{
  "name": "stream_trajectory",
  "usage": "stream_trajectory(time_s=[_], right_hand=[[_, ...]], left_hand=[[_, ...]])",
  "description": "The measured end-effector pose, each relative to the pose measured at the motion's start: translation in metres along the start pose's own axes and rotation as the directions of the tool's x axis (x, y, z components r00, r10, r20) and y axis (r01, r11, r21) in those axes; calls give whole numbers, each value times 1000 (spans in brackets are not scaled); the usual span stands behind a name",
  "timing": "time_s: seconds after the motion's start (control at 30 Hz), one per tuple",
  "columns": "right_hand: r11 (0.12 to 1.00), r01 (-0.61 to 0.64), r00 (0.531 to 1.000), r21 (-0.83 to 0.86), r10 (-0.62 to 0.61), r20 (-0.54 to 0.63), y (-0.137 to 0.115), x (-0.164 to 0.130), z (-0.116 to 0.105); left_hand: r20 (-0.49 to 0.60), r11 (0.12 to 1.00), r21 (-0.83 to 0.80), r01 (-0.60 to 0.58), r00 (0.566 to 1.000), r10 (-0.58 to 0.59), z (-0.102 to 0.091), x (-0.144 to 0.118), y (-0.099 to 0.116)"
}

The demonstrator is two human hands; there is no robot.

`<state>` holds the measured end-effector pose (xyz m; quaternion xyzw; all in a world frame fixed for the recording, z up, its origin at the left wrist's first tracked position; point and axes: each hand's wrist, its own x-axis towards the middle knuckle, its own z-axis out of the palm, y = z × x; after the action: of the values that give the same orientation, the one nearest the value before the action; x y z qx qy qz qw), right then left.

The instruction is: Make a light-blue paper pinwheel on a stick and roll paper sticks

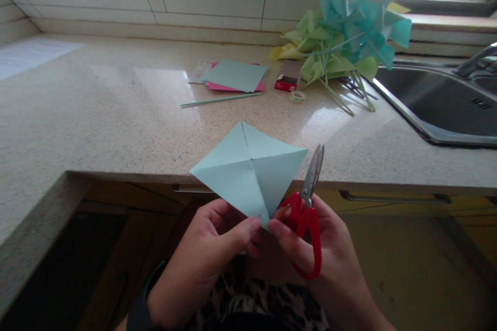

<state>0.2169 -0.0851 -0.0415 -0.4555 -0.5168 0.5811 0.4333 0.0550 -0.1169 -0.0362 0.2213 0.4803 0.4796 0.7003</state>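
Two bare hands meet above the table [116,114] edge. The left hand [212,248] pinches the lowest corner of one pale blue paper square [250,168] between thumb and fingers; the creased sheet fans up and away from the fingertips. The right hand [326,253] grips one pair of red-handled scissors [308,212], blades closed and pointing up just right of the paper, its thumb touching the same corner.

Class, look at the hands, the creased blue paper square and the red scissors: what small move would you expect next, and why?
Probably opening the scissors and bringing the blades to a crease. The right hand holds them shut, pointing away beside the paper. Both thumbs pinch the near corner of the paper square, held in the left hand, and one crease near the far corner looks already slit.
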Motion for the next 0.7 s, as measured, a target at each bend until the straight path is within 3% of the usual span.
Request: stream_trajectory(time_s=[0.23, 0.43, 0.7], right_hand=[[1000, -25, 1000, 10, 25, 0, 4, -1, -3], [998, 26, 997, -52, -30, -71, 10, 2, -15], [993, 4, 985, -117, -24, -172, 10, 4, -31]], left_hand=[[-14, 998, 54, -13, 1000, 14, 0, 2, 1], [-50, 985, 163, -49, 997, 58, -3, 4, 4], [-91, 977, 206, -62, 992, 82, 0, 4, 5]])
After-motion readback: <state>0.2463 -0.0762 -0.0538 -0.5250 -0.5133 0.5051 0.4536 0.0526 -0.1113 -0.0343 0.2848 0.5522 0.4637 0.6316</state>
